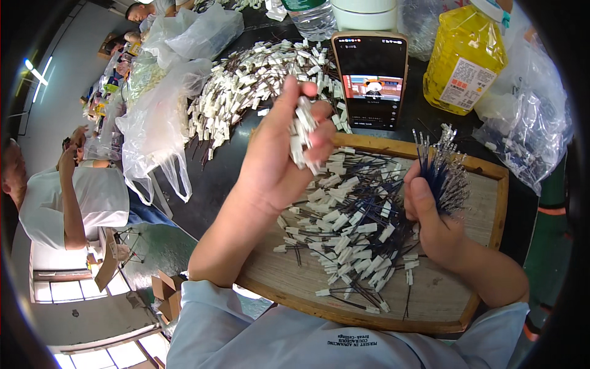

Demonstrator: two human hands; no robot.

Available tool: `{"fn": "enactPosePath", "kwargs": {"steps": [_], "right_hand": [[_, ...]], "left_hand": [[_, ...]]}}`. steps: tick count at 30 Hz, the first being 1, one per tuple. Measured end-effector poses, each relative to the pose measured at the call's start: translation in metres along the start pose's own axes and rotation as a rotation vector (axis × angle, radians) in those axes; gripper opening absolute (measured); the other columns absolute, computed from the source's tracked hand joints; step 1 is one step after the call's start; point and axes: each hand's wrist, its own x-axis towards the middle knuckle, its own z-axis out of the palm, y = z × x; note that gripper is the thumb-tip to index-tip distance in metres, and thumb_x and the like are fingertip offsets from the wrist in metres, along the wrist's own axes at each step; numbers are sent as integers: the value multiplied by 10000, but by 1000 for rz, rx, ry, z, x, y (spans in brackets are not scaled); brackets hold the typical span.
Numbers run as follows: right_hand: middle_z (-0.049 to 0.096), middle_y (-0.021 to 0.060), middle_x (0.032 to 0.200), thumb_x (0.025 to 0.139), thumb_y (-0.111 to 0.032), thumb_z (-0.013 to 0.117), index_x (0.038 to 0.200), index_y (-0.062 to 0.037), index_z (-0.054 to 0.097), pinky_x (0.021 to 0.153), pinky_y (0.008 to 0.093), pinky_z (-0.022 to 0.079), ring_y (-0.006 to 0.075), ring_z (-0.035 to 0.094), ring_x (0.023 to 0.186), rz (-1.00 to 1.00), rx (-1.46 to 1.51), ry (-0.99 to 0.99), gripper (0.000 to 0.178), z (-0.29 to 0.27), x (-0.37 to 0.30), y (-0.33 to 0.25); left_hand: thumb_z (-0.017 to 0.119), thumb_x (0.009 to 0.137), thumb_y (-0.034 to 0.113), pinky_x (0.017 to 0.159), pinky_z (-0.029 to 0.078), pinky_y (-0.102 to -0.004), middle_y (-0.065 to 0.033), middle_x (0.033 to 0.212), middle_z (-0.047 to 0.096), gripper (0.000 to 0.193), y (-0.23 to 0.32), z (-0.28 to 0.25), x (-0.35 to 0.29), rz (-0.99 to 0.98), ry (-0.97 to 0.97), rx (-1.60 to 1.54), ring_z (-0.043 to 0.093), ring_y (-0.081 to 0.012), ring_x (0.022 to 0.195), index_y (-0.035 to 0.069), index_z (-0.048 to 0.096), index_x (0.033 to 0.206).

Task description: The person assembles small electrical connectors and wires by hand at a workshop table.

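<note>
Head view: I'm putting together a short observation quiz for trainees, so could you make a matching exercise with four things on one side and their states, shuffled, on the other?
Column one
1. Left hand
2. Right hand
3. Phone
4. Wood-rimmed tray

Column two
A. Stands upright, its screen lit
B. Grips a bundle of dark blue wires with silvery ends
C. Strewn with wires that end in white connectors
D. Fingers curled around several white pieces

Right pairs: 1-D; 2-B; 3-A; 4-C
</note>
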Motion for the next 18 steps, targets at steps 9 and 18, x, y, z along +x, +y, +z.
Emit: {"fn": "enactPosePath", "kwargs": {"steps": [9,18], "right_hand": [[459,-40,683,978,-262,409,998,-37,547,535,183,297,30,373,598,-9,140,-51,265,1,11,4],[517,-24,736,892,-89,557,970,-6,521,613,188,389,19,469,701,-141,-161,-3,119,-1,6,-5]], "left_hand": [[543,916,166,612,514,-231,-92,929,556,288,9,-6,11,188,235,112,565,-143,780,21,452,1147],[506,939,252,458,345,-187,-36,798,568,235,9,6,-4,95,-69,301,433,-71,526,36,526,1030]]}}
